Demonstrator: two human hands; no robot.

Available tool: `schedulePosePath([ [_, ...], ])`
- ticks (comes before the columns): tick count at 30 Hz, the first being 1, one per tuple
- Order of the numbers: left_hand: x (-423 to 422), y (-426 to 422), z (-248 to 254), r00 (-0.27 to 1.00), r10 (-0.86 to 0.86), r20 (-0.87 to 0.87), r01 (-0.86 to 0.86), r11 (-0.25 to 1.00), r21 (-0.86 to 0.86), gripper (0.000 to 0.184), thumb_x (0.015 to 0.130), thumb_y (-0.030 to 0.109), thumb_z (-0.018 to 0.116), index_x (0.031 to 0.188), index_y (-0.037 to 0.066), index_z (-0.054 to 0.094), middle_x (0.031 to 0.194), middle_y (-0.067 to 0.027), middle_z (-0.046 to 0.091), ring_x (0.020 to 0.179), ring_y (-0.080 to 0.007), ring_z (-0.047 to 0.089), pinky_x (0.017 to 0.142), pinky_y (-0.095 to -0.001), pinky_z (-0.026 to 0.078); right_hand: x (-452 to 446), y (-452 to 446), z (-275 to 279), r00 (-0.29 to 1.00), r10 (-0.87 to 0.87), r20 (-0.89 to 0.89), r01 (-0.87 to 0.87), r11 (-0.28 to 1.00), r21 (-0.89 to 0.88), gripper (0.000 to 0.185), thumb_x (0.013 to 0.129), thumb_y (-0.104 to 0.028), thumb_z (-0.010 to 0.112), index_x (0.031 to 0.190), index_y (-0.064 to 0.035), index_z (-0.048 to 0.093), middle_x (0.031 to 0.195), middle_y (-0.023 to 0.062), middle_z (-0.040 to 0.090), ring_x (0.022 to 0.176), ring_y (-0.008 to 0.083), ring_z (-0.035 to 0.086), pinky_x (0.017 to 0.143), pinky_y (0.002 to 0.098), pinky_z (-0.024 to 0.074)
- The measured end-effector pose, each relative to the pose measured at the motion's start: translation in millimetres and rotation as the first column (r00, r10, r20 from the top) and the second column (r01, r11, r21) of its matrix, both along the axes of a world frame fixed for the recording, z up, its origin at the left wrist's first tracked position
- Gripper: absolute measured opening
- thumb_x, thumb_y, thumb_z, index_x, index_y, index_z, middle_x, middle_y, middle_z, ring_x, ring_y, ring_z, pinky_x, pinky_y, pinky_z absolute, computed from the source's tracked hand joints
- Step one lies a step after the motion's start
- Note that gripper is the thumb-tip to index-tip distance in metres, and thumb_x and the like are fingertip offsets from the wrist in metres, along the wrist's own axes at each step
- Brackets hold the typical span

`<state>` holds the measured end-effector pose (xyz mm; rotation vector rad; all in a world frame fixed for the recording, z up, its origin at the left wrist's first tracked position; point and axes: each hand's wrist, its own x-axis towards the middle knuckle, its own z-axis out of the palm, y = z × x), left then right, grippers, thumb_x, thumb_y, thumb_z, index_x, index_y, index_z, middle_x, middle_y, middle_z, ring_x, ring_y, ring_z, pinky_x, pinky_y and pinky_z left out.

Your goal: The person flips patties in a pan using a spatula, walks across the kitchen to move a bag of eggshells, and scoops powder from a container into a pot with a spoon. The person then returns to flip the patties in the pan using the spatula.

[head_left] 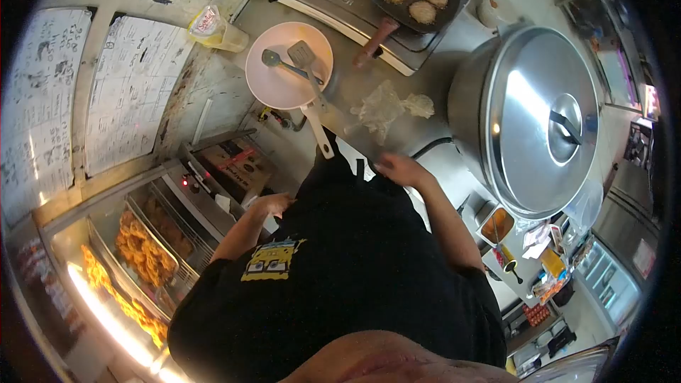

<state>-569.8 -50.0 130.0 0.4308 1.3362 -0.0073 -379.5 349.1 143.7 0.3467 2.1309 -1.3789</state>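
Note:
My left hand (273,205) is low at my left side, against the black shirt (340,241); its fingers are partly hidden. On the other side my right hand (399,169) is by the shirt's lower edge near the counter front, fingers loosely extended and nothing visible in them. Ahead, a pale pink frying pan (266,85) rests on the counter with its handle toward me. A slotted turner (301,54) and a dark spoon-like utensil (272,58) lie in it. On the stove (326,0), a square grill pan (386,10) holds several browned patties (423,12).
Crumpled clear plastic (379,108) lies on the steel counter. A large lidded pot (525,113) stands at right, near a container of orange sauce (496,225). A squeeze bottle (218,32) is by the left wall. Fried food (142,247) sits in a lit warmer at lower left.

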Motion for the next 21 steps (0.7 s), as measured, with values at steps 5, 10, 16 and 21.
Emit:
schedulePosePath([
  [5,-103,10,3,0.971,-0.233,0.045,0.232,0.972,0.027,0.038,0.093,0.038,0.068,0.099,0.000,0.069,0.088,-0.0161,0.069,0.079,-0.0271,0.064,0.075,-0.0411,0.052,-206,-78,37,0.935,-0.247,-0.253,0.327,0.876,0.355,0.055,0.090,-0.042,0.069,0.130,-0.0071,0.053,0.118,0.0251,0.062,0.106,0.0445,0.065,0.089,0.0533,0.0534],
  [10,-165,-4,8,0.923,-0.385,-0.007,0.385,0.921,0.060,0.039,0.094,0.040,0.069,0.090,0.002,0.070,0.080,-0.0140,0.068,0.074,-0.0254,0.064,0.071,-0.0420,0.051,-282,-106,-18,0.916,-0.401,-0.021,0.355,0.782,0.512,0.068,0.084,-0.039,0.075,0.135,-0.0048,0.044,0.118,0.0257,0.063,0.106,0.0467,0.065,0.093,0.0533,0.0532],
  [16,-216,21,-12,0.912,-0.336,-0.234,0.387,0.893,0.227,0.041,0.094,0.042,0.070,0.084,0.003,0.072,0.074,-0.0127,0.068,0.071,-0.0245,0.064,0.069,-0.0433,0.050,-294,-82,60,0.926,-0.344,0.152,0.222,0.825,0.519,0.047,0.095,-0.023,0.053,0.137,-0.0035,0.046,0.125,0.0288,0.062,0.113,0.0454,0.065,0.095,0.0529,0.0537],
  [21,-216,137,19,0.962,0.147,-0.229,0.068,0.684,0.726,0.037,0.093,0.035,0.072,0.107,0.001,0.069,0.091,-0.0185,0.071,0.085,-0.0260,0.068,0.076,-0.0432,0.053,-238,-49,161,0.901,-0.393,-0.184,0.424,0.706,0.567,0.034,0.090,-0.019,0.055,0.121,-0.0064,0.064,0.088,0.0260,0.069,0.086,0.0454,0.068,0.080,0.0542,0.0539],
])
